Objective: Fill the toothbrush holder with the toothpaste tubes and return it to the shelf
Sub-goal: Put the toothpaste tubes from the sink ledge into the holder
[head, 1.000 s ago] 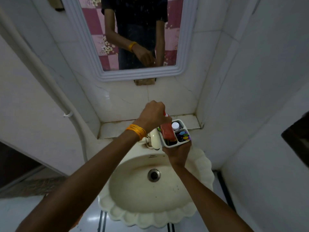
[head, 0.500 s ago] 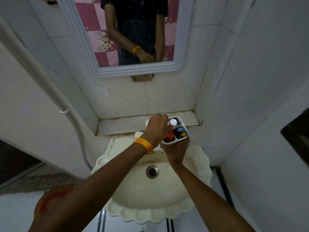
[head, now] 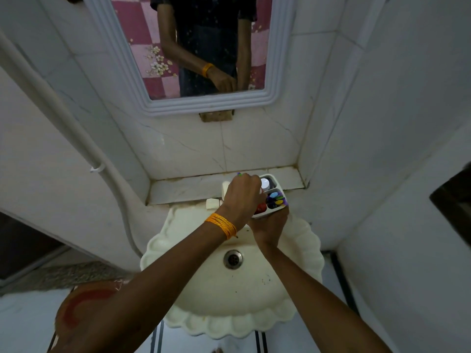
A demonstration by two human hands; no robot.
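A white toothbrush holder [head: 274,177] with three compartments hovers over the right end of the tiled shelf [head: 188,187]. My right hand [head: 270,229] cups it from below. My left hand [head: 242,197], with orange bangles at the wrist, is curled over the holder's left side, on a red toothpaste tube [head: 261,207] sunk in the front-left compartment; most of the grip is hidden. A white-capped tube [head: 265,184] stands in the back compartment. Several coloured toothbrush ends [head: 276,201] fill the right one. A small green and purple tip [head: 239,174] shows past my knuckles.
Below is a cream scalloped sink [head: 204,314] with its drain [head: 232,259] and a white tap [head: 225,188] at the back. A mirror [head: 204,47] hangs above the shelf. A white pipe [head: 76,123] runs down the left wall. The right wall stands close.
The holder has moved up and back from over the sink to the shelf's right end. The red tube has sunk from well above the rim down into its compartment under my left hand.
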